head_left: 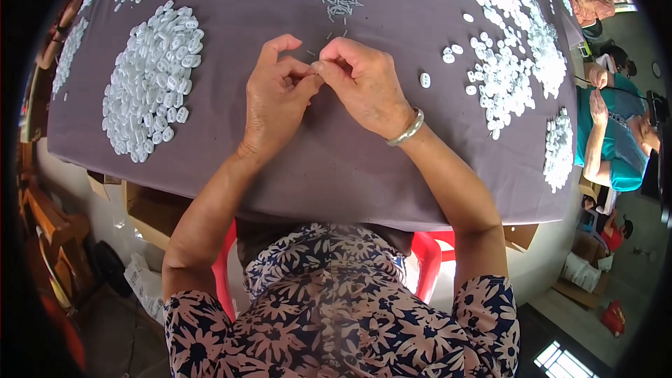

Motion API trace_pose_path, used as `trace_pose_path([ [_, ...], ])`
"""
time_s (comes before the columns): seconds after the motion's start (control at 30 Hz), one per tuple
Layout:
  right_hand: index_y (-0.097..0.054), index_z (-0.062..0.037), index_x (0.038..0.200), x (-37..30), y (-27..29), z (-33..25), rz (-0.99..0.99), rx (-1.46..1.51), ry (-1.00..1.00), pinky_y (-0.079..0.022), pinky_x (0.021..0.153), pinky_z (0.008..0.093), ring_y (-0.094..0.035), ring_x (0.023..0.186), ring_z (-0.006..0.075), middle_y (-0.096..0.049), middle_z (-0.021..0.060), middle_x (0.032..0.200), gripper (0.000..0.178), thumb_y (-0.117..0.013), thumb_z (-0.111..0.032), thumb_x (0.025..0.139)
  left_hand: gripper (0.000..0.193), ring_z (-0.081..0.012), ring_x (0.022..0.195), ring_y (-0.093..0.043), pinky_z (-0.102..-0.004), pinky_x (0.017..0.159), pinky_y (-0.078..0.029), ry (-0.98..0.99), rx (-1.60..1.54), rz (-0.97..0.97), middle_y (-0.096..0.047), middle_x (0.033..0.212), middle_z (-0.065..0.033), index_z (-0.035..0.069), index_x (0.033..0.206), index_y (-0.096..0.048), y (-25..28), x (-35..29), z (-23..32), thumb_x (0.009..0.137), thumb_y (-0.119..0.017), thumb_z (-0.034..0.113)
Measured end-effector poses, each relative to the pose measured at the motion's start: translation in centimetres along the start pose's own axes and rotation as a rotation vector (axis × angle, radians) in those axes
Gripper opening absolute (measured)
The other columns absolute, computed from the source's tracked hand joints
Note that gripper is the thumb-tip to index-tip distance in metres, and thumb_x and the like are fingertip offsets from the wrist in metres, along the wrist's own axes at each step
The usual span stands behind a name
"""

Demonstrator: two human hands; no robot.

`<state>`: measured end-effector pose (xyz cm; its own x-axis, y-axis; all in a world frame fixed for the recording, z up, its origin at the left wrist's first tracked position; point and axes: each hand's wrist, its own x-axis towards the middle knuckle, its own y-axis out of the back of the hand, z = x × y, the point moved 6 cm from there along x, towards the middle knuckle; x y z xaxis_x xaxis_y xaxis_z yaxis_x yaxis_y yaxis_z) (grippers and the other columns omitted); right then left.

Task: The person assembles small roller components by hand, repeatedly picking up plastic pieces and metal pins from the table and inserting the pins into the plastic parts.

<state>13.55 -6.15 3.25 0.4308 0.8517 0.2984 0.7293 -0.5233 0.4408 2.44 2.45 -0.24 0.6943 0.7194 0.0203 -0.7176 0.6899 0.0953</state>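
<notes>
Over the middle of the cloth-covered table, my left hand and my right hand meet at their fingertips. The left thumb presses against its bent fingers while its index finger curls up and away. My right thumb and index finger pinch at the same spot. Whatever lies between the fingertips is too small and covered to make out. Beyond the hands, a few thin grey pins or springs trail from a loose heap. To the left lies a large pile of small white oval pieces with dark marks.
One white oval piece lies alone right of my right hand. More white pieces spread along the right, with a small pile by the right edge. A purple-grey cloth covers the table. A person in teal sits at the right.
</notes>
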Motion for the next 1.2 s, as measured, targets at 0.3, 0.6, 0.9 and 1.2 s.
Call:
trace_pose_path([
  [0.3, -0.066, -0.0059, 0.09, -0.4, 10.3, 1.9, 0.005, -0.033, -0.265, -0.04, 0.055, 0.0177, -0.049, 0.061, 0.0022, -0.06, -0.0038, 0.072, 0.009, -0.063, -0.014, 0.088, 0.044, -0.0041, 0.066, -0.053, -0.0193, 0.055, -0.044, -0.062, -0.037, -0.05, -0.063, 0.079, -0.0009, 0.001, 0.119, -0.044, -0.3, -0.2, 0.5, 0.082, -0.067, 0.0],
  [0.6, -0.063, -0.0037, 0.095, -3.6, 11.7, 3.5, -0.168, -0.313, -0.209, -0.044, 0.06, 0.0227, -0.052, 0.067, 0.0073, -0.053, -0.0003, 0.081, 0.016, -0.066, -0.001, 0.079, 0.042, -0.0033, 0.067, -0.052, -0.0191, 0.055, -0.043, -0.066, -0.047, -0.063, -0.063, 0.079, -0.0002, 0.003, 0.118, -0.046, -0.6, -0.3, 0.5, 0.082, -0.068, 0.001],
  [0.9, -0.059, -0.0017, 0.088, -3.7, 11.2, 3.0, -0.21, -0.443, -0.186, -0.042, 0.058, 0.0209, -0.05, 0.064, 0.0051, -0.055, -0.0003, 0.073, 0.012, -0.066, 0.003, 0.079, 0.036, -0.0048, 0.071, -0.055, -0.0201, 0.065, -0.046, -0.038, -0.084, -0.04, -0.062, 0.079, -0.0005, 0.004, 0.114, -0.05, -0.4, -0.4, 0.6, 0.081, -0.066, -0.002],
  [1.2, -0.065, -0.0018, 0.094, -1.4, 5.2, 1.1, 0.026, 0.281, -0.391, -0.046, 0.059, 0.0203, -0.057, 0.07, 0.0068, -0.064, 0.0014, 0.081, 0.008, -0.066, -0.005, 0.086, 0.04, -0.0029, 0.065, -0.053, -0.0187, 0.057, -0.045, -0.081, -0.143, -0.036, -0.061, 0.077, 0.0017, 0.004, 0.117, -0.049, 0.0, -0.2, 0.7, 0.081, -0.067, 0.0],
])
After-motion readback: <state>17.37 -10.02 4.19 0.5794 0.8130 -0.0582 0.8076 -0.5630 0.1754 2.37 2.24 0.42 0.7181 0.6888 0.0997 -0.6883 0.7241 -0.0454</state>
